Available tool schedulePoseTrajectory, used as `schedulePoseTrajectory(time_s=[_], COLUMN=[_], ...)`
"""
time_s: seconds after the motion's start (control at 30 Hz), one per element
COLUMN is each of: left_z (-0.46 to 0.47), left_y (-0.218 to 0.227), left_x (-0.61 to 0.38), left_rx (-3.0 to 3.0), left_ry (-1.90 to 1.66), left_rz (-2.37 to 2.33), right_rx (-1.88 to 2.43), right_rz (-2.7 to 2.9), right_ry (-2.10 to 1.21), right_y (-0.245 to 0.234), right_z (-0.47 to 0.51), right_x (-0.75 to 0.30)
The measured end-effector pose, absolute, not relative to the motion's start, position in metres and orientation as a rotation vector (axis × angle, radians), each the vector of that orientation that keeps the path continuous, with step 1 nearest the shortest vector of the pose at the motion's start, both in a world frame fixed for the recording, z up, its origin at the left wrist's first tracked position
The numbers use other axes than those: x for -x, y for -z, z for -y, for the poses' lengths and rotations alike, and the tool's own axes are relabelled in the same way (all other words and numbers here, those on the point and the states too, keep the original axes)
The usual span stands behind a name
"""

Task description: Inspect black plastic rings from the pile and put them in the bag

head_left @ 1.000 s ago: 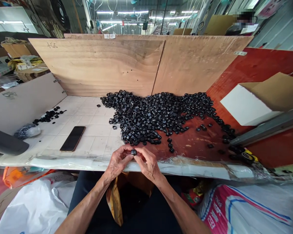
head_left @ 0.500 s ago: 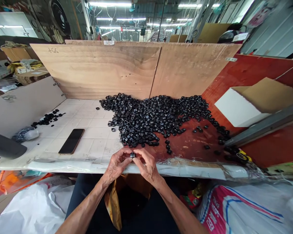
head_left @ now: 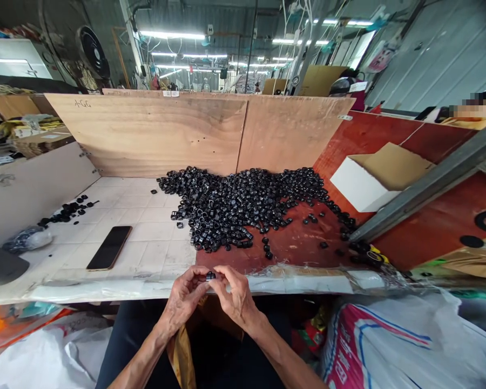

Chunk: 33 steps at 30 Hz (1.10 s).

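Note:
My left hand [head_left: 183, 296] and my right hand [head_left: 233, 294] meet at the near edge of the table, fingertips pinched together on one small black ring-shaped part [head_left: 210, 276]. Just beyond them lies a big heap of the same black parts [head_left: 238, 202], spread from the white tiled surface [head_left: 146, 232] onto the red board [head_left: 299, 246]. A few loose parts lie between the heap and my hands.
A dark phone [head_left: 109, 247] lies on the tiles to the left, with a small scatter of black parts [head_left: 67, 212] and a clear bag [head_left: 26, 239] farther left. Plywood walls [head_left: 154, 132] close the back. A cardboard box [head_left: 372, 175] sits right; sacks [head_left: 392, 346] below.
Both hands stay pinched on the same black part. The view has tilted upward, so hands, table edge and heap sit lower in the picture.

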<state>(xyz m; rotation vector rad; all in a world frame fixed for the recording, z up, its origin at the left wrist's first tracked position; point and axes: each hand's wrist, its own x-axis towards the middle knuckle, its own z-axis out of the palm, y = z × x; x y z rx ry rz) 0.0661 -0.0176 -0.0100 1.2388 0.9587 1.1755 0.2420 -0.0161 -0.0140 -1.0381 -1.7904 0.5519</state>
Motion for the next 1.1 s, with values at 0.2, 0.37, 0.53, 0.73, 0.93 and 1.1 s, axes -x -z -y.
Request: schedulePoseTrajectory(time_s=[0.2,0.37,0.53,0.73,0.93,1.1], left_z=[0.025,0.029,0.032,0.032,0.038,0.029], left_y=[0.011,0.016,0.014,0.013,0.028,0.008], left_x=[-0.069,-0.066,-0.066,-0.067,-0.056,-0.041], left_rx=[-1.258,-1.259,-1.46,-1.588,-2.395,-2.68], left_ry=[-1.163,-1.153,-1.158,-1.15,-1.209,-0.945], left_rz=[-1.001,-0.997,-1.042,-1.078,-0.996,-0.681], right_rx=[1.055,1.017,1.152,1.167,1.178,1.341], right_rz=[1.722,1.734,1.587,1.427,0.776,0.89], right_ry=[-0.585,-0.641,-0.808,-1.041,-1.696,-1.864], right_y=[0.008,0.008,0.007,0.002,0.003,-0.009], right_z=[0.02,0.026,0.033,0.035,0.041,0.036], right_x=[-0.245,-0.242,-0.237,-0.234,-0.221,-0.236])
